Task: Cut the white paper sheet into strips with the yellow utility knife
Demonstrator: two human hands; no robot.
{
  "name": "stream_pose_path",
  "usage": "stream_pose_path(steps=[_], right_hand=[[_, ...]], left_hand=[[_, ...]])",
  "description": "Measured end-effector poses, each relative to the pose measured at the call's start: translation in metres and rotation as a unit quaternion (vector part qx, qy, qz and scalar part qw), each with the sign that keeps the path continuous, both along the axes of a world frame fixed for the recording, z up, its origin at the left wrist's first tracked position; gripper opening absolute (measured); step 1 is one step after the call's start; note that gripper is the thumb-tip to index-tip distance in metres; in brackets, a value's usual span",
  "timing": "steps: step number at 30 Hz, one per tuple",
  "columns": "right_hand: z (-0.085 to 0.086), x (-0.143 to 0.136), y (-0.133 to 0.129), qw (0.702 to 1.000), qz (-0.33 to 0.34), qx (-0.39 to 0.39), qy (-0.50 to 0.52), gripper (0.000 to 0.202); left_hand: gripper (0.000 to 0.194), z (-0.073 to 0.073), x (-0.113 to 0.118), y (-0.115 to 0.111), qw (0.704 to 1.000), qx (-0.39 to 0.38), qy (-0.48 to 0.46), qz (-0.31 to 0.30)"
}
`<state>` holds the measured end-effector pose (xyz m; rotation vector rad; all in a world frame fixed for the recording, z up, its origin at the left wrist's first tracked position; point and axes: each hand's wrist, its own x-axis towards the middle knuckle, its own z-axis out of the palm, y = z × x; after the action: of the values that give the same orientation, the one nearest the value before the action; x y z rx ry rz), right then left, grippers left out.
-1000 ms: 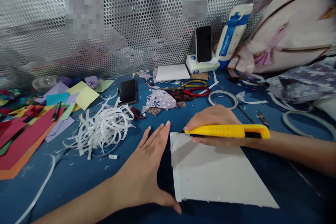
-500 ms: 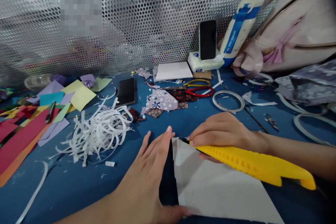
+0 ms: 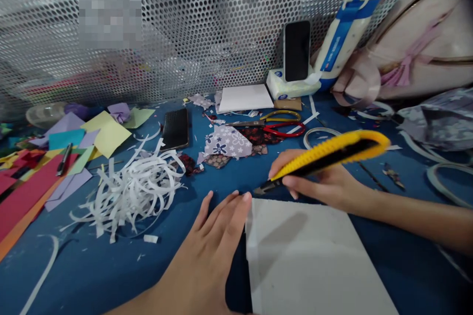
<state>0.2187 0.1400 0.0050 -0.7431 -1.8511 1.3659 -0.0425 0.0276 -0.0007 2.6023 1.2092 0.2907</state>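
A pale grey sheet of board (image 3: pixel 310 261) lies on the blue table at the lower middle. Along its left edge is my left hand (image 3: pixel 207 251), its fingers spread and one fingertip at the board's top left corner; the thumb is mostly out of frame. My right hand (image 3: pixel 318 184) grips a yellow box cutter (image 3: pixel 332 153) above the board's far edge. The cutter's dark blade end points left, near that same corner, and its handle slants up to the right.
White paper strips (image 3: pixel 133 192) are heaped at the left, beside coloured papers (image 3: pixel 107 133) and a dark phone (image 3: pixel 175 129). Scissors (image 3: pixel 284 123), floral scraps (image 3: pixel 227 141) and tape rolls (image 3: pixel 321 138) lie beyond the hands. A pink bag (image 3: pixel 421 34) stands back right.
My right hand has turned the cutter, so its handle now rises to the right instead of lying low across the board. My left hand stays by the board's left edge.
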Motion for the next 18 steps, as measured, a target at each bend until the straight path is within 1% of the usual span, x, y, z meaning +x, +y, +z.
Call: stream_pose_path(steps=[1, 2, 5, 7, 10, 13, 16, 18], right_hand=[[-0.001, -0.001, 0.004, 0.998, -0.017, -0.059, 0.012, 0.020], [-0.001, -0.002, 0.008, 0.994, -0.036, -0.098, 0.021, 0.023], [-0.003, -0.001, 0.017, 0.986, -0.078, -0.144, 0.027, 0.029], [-0.004, -0.001, 0.019, 0.980, -0.108, -0.164, 0.040, 0.031], [-0.004, -0.002, 0.015, 0.975, -0.139, -0.163, 0.059, 0.030], [-0.003, -0.005, 0.008, 0.981, -0.117, -0.141, 0.064, 0.022], [-0.001, -0.008, 0.004, 0.985, -0.088, -0.131, 0.071, 0.018], [-0.001, -0.008, 0.004, 0.985, -0.091, -0.124, 0.076, 0.016]], left_hand=[[0.147, -0.001, 0.000, 0.001, 1.000, 0.003, -0.004, -0.004], [0.143, -0.002, -0.001, 0.002, 1.000, 0.005, -0.009, -0.007], [0.137, -0.006, -0.003, 0.004, 1.000, 0.010, -0.015, -0.014], [0.140, -0.010, -0.005, 0.005, 1.000, 0.012, -0.007, -0.021], [0.151, -0.015, -0.007, 0.006, 0.999, 0.008, 0.020, -0.032], [0.156, -0.018, -0.008, 0.006, 0.998, 0.007, 0.043, -0.039], [0.148, -0.020, -0.008, 0.005, 0.998, 0.014, 0.056, -0.041], [0.141, -0.020, -0.007, 0.005, 0.997, 0.017, 0.062, -0.042]])
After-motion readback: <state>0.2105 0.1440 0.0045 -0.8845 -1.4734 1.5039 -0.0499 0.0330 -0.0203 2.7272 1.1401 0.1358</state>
